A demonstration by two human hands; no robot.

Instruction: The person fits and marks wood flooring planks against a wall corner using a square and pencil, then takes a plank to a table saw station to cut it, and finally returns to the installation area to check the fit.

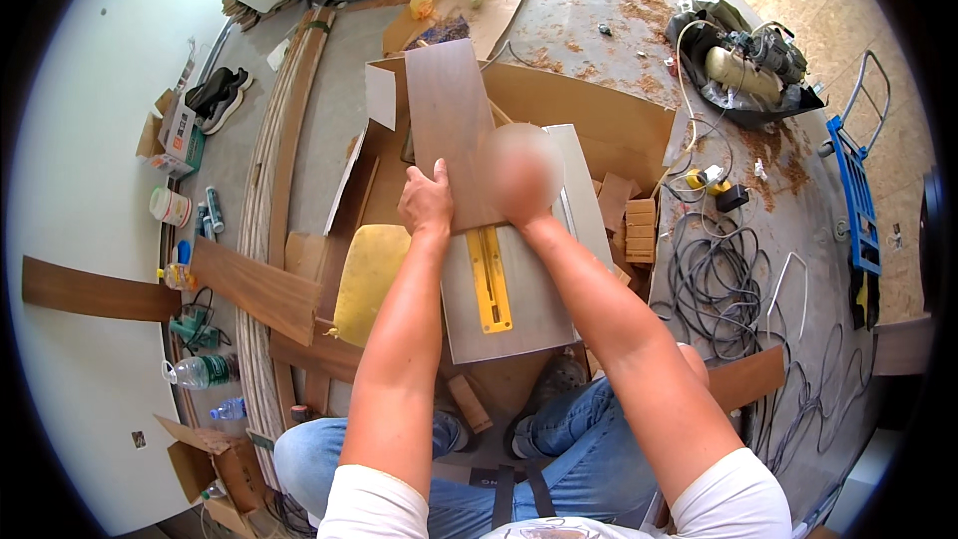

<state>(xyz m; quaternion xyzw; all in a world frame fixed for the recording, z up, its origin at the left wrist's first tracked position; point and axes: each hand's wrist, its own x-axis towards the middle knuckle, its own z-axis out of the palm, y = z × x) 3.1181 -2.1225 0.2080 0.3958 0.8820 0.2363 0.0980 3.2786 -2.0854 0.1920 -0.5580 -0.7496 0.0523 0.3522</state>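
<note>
A brown floorboard plank (446, 105) lies lengthwise over a grey flat saw table (464, 314), reaching out past its far side. My left hand (426, 200) is closed on the plank's left edge, thumb on top. At the right edge, my right hand (526, 180) touches or holds the plank, but a blur covers its fingers. Just on the near side of the plank's end, a yellow slotted insert plate (490, 289) is set into the saw table. A grey fence-like strip (571, 175) runs along the table's right part.
An open cardboard box (589, 115) surrounds the saw, with wood offcuts (639, 230) inside. Left are a yellow stool seat (367, 279), loose planks (254, 289) and long strips (269, 160). Coiled cables (714, 284), a compressor (748, 70) and a blue hand truck (853, 190) stand right.
</note>
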